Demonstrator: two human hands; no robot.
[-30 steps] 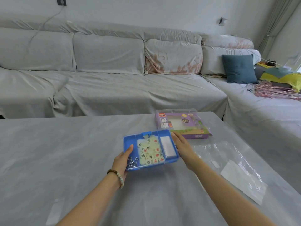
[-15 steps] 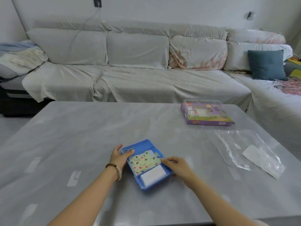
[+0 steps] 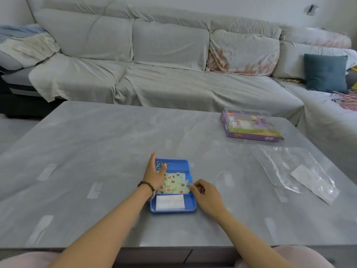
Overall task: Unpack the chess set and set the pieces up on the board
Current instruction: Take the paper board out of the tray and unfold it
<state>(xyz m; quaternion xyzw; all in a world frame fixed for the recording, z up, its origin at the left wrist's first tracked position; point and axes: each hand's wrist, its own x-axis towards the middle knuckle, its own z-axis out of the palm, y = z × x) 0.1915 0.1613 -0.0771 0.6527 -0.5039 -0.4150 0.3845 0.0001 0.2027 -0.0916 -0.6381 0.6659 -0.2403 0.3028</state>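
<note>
Cream pieces (image 3: pixel 173 183): small round discs with red and black characters, sitting heaped in the middle compartment of the tray, near the table's front edge. They are looking light, hard and smooth, so they are likely to slide and roll if tipped out fast. I cannot tell whether a clear wrap is covering them.
Where to take hold: I am judging a pinch across each disc's edge to be the best bet, one at a time, or lifting the whole heap out if it is bagged.
Sheet (image 3: pixel 170 202): white, folded flat, lying in the near compartment. It is probably the board, thin and floppy, best lifted by a corner.
Tray (image 3: pixel 172 209): blue plastic, shallow and stiff, lying flat on the table. It is looking light enough to skid when pushed.
Rings (image 3: pixel 161 164): thin metal loops lying in the far compartment, partly hidden by the thumb.
Left hand (image 3: pixel 154 175): hovering over the tray's left side with fingers straight and spread, gripping nothing. Whether the palm is touching the pieces is unclear.
Right hand (image 3: pixel 204 192): sitting at the tray's right wall with fingers curled. I cannot tell whether they are pinching the wall or only leaning on it.
Table (image 3: pixel 96 142): grey, glossy, looking slippery under the tray.
Bag (image 3: pixel 280 163): clear plastic, lying flat well to the right, with a white slip (image 3: pixel 313 182) on it.
Box (image 3: pixel 251 125): purple, sitting beyond the bag at the far right.
Sofa (image 3: pixel 173 55): grey, running behind the table, with a blue cushion (image 3: pixel 325 72) at its right end.
</note>
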